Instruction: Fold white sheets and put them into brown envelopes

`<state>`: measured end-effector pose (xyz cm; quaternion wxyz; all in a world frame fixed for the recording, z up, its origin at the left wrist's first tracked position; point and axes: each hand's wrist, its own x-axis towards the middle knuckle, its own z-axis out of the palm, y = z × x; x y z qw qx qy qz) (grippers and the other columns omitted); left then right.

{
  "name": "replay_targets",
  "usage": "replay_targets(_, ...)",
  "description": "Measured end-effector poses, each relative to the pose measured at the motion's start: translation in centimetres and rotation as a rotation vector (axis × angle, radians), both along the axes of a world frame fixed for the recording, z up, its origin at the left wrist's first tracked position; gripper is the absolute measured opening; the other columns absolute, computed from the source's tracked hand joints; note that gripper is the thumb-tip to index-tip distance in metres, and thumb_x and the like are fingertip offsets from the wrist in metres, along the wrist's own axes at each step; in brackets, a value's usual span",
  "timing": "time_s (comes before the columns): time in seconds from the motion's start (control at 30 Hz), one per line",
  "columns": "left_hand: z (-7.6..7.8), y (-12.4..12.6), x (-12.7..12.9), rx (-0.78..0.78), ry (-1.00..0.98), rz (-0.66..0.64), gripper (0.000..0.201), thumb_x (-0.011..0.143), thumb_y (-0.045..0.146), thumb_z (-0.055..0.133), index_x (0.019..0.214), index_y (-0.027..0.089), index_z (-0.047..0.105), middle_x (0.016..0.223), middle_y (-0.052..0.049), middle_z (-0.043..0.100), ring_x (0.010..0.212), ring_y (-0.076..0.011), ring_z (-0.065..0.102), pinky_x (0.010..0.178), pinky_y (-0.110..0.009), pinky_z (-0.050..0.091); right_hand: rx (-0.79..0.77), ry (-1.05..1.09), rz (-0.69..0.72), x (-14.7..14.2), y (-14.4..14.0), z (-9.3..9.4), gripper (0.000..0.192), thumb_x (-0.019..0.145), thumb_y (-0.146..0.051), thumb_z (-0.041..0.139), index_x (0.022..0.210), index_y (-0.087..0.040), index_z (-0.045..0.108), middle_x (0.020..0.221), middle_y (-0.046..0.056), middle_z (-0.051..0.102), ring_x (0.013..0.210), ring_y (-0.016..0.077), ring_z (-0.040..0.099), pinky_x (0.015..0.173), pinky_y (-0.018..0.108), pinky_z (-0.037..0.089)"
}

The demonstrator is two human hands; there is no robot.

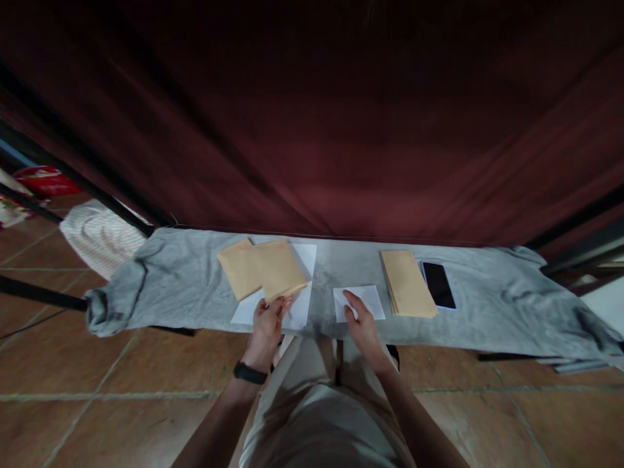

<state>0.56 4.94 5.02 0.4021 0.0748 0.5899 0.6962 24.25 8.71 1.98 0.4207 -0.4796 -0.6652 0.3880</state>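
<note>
Lying flat, folded paper crosswise.

Dark phone beside envelope stack

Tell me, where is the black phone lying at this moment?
In the head view the phone lies flat on the grey cloth, to the person's right, directly beside the stack of brown envelopes and beyond the right hand.

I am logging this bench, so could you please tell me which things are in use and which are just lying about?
In use: left hand on brown envelope over white sheets; right hand on folded white paper; envelope stack.
Lying about: phone, grey cloth, striped cloth, red bag.
</note>
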Motion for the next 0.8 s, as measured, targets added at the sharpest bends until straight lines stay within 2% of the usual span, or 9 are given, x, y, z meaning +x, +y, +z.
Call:
replay_targets(0.07, -0.2, -0.2, 2.5, 0.053, -0.042, -0.006, 0.023, 0.065, 0.016, 0.076, 0.080, 0.021, 0.059, 0.081, -0.001, 0.074, 0.076, -0.0164, 0.074, 0.081, -0.032, 0.062, -0.284, 0.341, 0.086, -2.1, -0.9, 2.1, 0.039, 0.094, -0.046, 0.059, 0.123, -0.024, 0.071, 0.121, 0.008, 0.074, 0.106, 0.0262, 0.070, 0.098, 0.047, 0.055)
replay_targets(0.1, -0.3, -0.3, 3.6, 0.074, -0.046, -0.033, 0.024, 0.065, 0.018, 0.077, 0.081, 0.021, 0.059, 0.082, -0.001, 0.075, 0.077, -0.0168, 0.074, 0.081, -0.032, 0.061, -0.376, 0.484, 0.123, -3.1, -1.3, 3.0, 0.037, 0.088, -0.047, 0.067, 0.118, -0.025, 0.073, 0.120, 0.007, 0.074, 0.104, 0.0264, 0.070, 0.098, 0.047, 0.055)
replay_targets(0.17, -0.5, -0.6, 5.4, 0.122, -0.039, -0.082, 0.026, 0.067, 0.024, 0.079, 0.086, 0.022, 0.061, 0.086, -0.001, 0.075, 0.078, -0.0163, 0.074, 0.080, -0.031, 0.061, -0.495, 0.660, 0.171, -4.6, -2.0, 4.2, 0.037, 0.079, -0.045, 0.078, 0.110, -0.025, 0.076, 0.118, 0.007, 0.075, 0.106, 0.0258, 0.070, 0.103, 0.047, 0.053)
replay_targets(0.23, -0.7, -1.0, 6.7, 0.155, -0.009, -0.073, 0.029, 0.068, 0.029, 0.080, 0.090, 0.022, 0.061, 0.089, -0.001, 0.075, 0.076, -0.0145, 0.073, 0.076, -0.029, 0.059, -0.584, 0.779, 0.198, -5.3, -2.3, 4.7, 0.039, 0.075, -0.045, 0.082, 0.107, -0.022, 0.076, 0.111, 0.007, 0.077, 0.101, 0.0248, 0.071, 0.102, 0.047, 0.053)
replay_targets(0.37, -1.4, -1.8, 8.0, 0.138, 0.140, -0.019, 0.032, 0.072, 0.035, 0.080, 0.094, 0.022, 0.062, 0.091, -0.001, 0.074, 0.077, -0.0144, 0.071, 0.073, -0.028, 0.056, -0.693, 0.892, 0.177, -5.3, -2.2, 3.8, 0.040, 0.072, -0.040, 0.083, 0.105, -0.019, 0.073, 0.097, 0.007, 0.078, 0.089, 0.0217, 0.073, 0.093, 0.042, 0.057)
replay_targets(0.5, -2.3, -2.5, 8.5, 0.137, 0.228, -0.038, 0.035, 0.073, 0.037, 0.080, 0.098, 0.021, 0.064, 0.097, -0.003, 0.074, 0.084, -0.0160, 0.069, 0.080, -0.030, 0.054, -0.811, 0.961, 0.215, -4.7, -1.7, 2.7, 0.036, 0.072, -0.036, 0.083, 0.100, -0.015, 0.074, 0.096, 0.009, 0.079, 0.090, 0.0210, 0.074, 0.093, 0.038, 0.056)
replay_targets(0.67, -3.3, -3.1, 8.8, 0.144, 0.201, -0.075, 0.036, 0.071, 0.035, 0.081, 0.100, 0.018, 0.065, 0.099, -0.004, 0.073, 0.087, -0.0166, 0.067, 0.083, -0.031, 0.053, -0.938, 0.997, 0.244, -4.5, -1.3, 2.1, 0.026, 0.072, -0.028, 0.082, 0.092, -0.014, 0.074, 0.101, 0.010, 0.078, 0.097, 0.0222, 0.073, 0.099, 0.039, 0.054)
replay_targets(0.8, -3.3, -3.5, 9.1, 0.136, 0.109, -0.090, 0.035, 0.070, 0.033, 0.082, 0.097, 0.018, 0.066, 0.097, -0.004, 0.074, 0.084, -0.0159, 0.068, 0.081, -0.030, 0.053, -1.007, 0.985, 0.255, -4.4, -1.1, 1.7, 0.024, 0.070, -0.024, 0.081, 0.091, -0.014, 0.075, 0.097, 0.009, 0.078, 0.095, 0.0213, 0.073, 0.102, 0.039, 0.052)
